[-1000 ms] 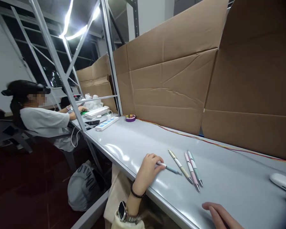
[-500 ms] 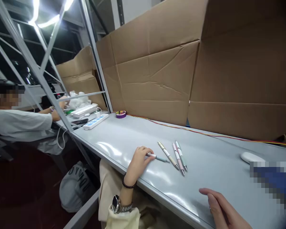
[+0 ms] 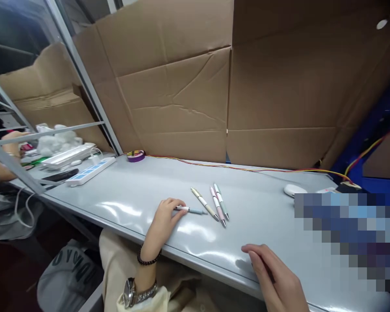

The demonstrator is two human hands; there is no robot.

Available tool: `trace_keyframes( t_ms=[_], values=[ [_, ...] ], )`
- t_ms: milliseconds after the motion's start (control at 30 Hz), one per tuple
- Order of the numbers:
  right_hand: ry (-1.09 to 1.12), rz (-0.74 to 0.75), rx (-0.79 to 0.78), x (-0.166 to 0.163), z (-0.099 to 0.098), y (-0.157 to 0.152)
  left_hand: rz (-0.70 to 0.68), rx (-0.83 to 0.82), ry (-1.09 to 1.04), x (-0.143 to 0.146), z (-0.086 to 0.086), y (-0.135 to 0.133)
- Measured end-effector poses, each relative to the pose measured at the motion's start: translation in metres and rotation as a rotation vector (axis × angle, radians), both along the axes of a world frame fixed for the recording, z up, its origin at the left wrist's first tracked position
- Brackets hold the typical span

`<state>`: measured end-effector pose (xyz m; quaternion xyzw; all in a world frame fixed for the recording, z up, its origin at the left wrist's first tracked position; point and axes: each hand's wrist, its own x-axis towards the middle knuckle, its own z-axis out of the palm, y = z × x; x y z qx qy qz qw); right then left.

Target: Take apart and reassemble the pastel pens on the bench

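Observation:
My left hand (image 3: pixel 164 221) rests on the grey table with thumb and fingers closed around a blue-and-white pen (image 3: pixel 196 211). The tip of that pen points right, and its other end is hidden under my fingers. Just to its right lie three more pens side by side at a slant: a yellow-and-white pen (image 3: pixel 204 203), a pink-and-white pen (image 3: pixel 217 205) and a pale green-and-white pen (image 3: pixel 221 201). Over the front part of the table hovers my right hand (image 3: pixel 276 275), holding nothing, index finger stretched out and thumb a little apart from it.
A roll of purple tape (image 3: pixel 135 156) and a white power strip (image 3: pixel 91 172) sit at the back left. Red and yellow wires (image 3: pixel 260 170) run along the cardboard wall (image 3: pixel 182 95). A white mouse (image 3: pixel 294 190) lies at right. Another person's arm (image 3: pixel 3 169) shows far left.
The view has swung to the right, so everything sits further left in it. My left hand still holds the blue-and-white pen. The three other pens lie as before.

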<state>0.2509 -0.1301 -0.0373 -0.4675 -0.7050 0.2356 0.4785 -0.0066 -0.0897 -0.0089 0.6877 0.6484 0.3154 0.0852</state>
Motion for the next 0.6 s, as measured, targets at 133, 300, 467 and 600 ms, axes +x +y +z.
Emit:
trace_keyframes(
  t_ms=[133, 300, 467, 600],
  values=[
    [-0.038, 0.009, 0.004, 0.0015, 0.0012, -0.0002, -0.003, -0.001, -0.002, -0.0001, 0.0002, 0.0009],
    [-0.122, 0.077, 0.002, 0.003, 0.0009, 0.0034, 0.008, 0.003, -0.013, 0.0013, -0.0009, 0.0004],
    [-0.137, 0.086, 0.02, 0.0039, -0.0015, 0.0028, 0.02, -0.003, -0.025, 0.0022, -0.0021, 0.0002],
    [-0.151, 0.05, 0.041, 0.0008, -0.0037, 0.0004, 0.029, -0.009, -0.034, 0.0021, -0.0033, 0.0001]
  ],
)
